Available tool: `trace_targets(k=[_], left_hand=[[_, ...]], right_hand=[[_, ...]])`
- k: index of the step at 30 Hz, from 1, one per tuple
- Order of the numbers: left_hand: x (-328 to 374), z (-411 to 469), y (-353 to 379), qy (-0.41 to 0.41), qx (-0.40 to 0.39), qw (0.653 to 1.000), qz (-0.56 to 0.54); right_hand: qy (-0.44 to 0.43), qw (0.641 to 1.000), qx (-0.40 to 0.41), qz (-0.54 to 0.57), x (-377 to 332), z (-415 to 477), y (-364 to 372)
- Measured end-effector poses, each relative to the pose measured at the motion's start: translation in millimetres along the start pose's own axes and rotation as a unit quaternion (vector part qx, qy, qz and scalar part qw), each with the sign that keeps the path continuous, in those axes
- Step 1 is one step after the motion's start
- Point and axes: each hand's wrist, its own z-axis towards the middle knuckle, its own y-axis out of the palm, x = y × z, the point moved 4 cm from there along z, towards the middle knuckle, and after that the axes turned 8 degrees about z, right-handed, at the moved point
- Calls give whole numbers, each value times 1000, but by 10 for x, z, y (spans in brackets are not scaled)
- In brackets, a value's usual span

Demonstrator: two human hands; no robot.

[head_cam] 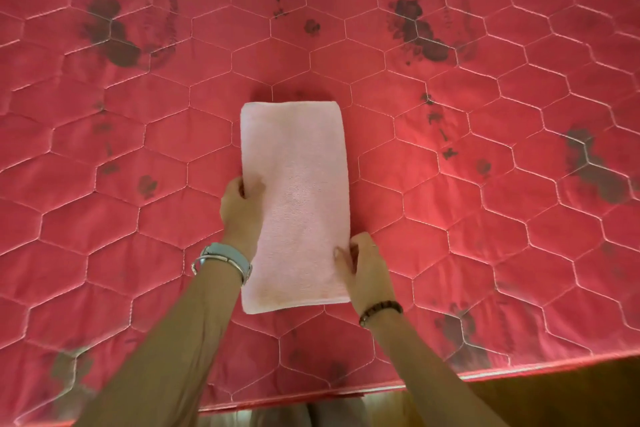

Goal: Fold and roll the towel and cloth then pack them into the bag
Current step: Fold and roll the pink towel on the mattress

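A pale pink towel [298, 198] lies folded into a long narrow rectangle on the red quilted mattress [485, 218], its long side running away from me. My left hand [240, 208] grips the towel's left edge about halfway along, thumb on top. My right hand [363, 267] holds the right edge nearer the towel's close end, fingers curled over the edge. No bag and no second cloth are in view.
The mattress has hexagon stitching and dark flower prints across it. Its front edge [519, 369] runs along the bottom of the view, with a brown floor or bed frame [571, 399] beyond it at the lower right.
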Motion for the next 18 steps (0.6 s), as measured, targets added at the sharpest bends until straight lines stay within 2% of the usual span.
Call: trace_targets(k=[4,10,14,18], left_hand=[[-223,-271,-211,-6,9,999,45],[-617,-601,-482,-6,-26,995,96],[-805,-802,-563,-6,-62,993,97],[-962,-893,-647,-8,-84,995,54]], right_hand=[[7,1000,-22,-5,-11,-224,193],[-15,999,-24,37,38,-327,132],[27,989,-26,146,12,-368,61],[54,988,-67,131,38,-381,38]])
